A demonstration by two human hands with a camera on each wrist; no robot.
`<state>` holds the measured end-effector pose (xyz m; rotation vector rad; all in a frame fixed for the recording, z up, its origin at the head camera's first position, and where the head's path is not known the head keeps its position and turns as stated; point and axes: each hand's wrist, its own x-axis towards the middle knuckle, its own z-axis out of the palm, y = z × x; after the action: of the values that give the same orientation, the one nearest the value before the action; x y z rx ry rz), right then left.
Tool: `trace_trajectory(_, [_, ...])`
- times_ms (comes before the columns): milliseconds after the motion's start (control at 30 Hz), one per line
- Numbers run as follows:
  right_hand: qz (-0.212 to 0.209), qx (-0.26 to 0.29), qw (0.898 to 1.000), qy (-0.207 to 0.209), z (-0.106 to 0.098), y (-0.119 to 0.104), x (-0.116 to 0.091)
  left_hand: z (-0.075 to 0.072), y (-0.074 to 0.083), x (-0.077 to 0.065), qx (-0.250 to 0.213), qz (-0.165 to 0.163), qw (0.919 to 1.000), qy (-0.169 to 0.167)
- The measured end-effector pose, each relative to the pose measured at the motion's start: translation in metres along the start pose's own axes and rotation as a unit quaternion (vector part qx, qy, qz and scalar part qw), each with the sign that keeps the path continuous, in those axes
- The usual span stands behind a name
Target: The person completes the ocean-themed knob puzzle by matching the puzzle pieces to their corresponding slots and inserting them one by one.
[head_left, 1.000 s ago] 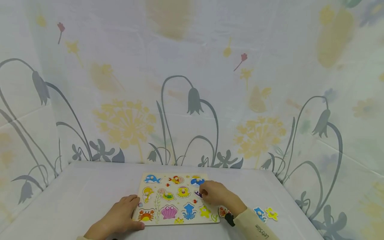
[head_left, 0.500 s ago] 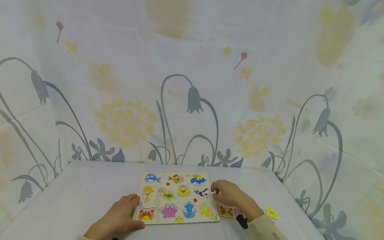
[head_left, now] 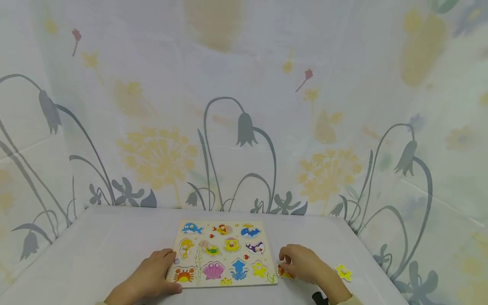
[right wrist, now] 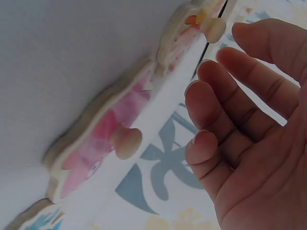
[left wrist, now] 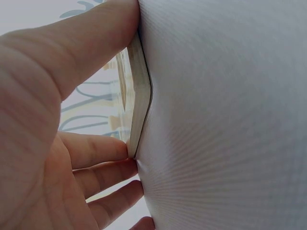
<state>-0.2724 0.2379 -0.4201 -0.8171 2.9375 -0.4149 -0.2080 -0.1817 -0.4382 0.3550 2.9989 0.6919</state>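
A wooden peg puzzle board with sea-animal pictures lies flat on the table. My left hand rests at its near left corner, thumb along the front edge and fairly straight fingers against the left side, as the board edge shows in the left wrist view. Right of the board, my right hand hovers over the loose crab piece, partly covering it. In the right wrist view, the loosely bent fingers and thumb are near that piece's wooden knob, apparently without pinching it. A purple shark piece sits in the board.
Beyond the right hand lies a loose yellow star piece. In the right wrist view, a pink shell-like piece with a knob and part of a blue piece lie alongside. A flower-patterned cloth hangs behind the table.
My right hand has left the purple shark piece on the board, which now shows its knob, and moved right and nearer to the loose crab piece. The left hand stays at the corner.
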Motion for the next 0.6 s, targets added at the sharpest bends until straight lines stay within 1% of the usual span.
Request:
trace_trajectory(233, [-0.021, 0.011, 1.0, 0.011, 0.0063, 0.003, -0.0048, 0.0015, -0.0022, 0.0011, 0.0, -0.002, 1.0, 0.001])
trace_trajectory(600, [-0.004, 0.027, 1.0, -0.007, 0.008, 0.0007, -0.0073, 0.0033, -0.0044, 0.0024, 0.004, 0.004, 0.9999, 0.009])
